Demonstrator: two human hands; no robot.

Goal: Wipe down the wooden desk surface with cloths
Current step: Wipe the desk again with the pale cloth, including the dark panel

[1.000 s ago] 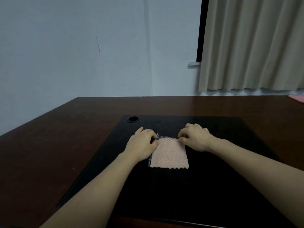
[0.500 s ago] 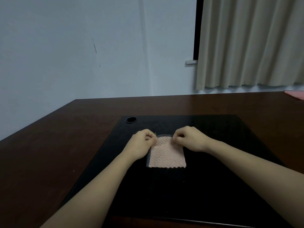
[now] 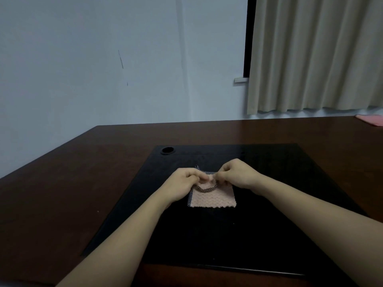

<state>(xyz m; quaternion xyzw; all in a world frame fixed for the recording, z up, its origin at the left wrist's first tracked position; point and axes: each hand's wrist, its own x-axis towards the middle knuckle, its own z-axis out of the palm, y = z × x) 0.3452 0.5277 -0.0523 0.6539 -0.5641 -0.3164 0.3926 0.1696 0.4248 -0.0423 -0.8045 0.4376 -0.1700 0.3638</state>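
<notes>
Pinching the far edge of the pink cloth (image 3: 213, 198), left hand (image 3: 182, 186) and right hand (image 3: 238, 175) ready it on the black mat (image 3: 269, 235); next, likely wiping the wooden desk (image 3: 62, 193).

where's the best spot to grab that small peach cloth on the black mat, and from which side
Take the peach cloth by its far edge, from above. That edge is already raised and curling back toward the person, pinched by the left hand and right hand, so fingers can likely get under it. The near part lies flat on the black mat, offering little to pinch.
</notes>
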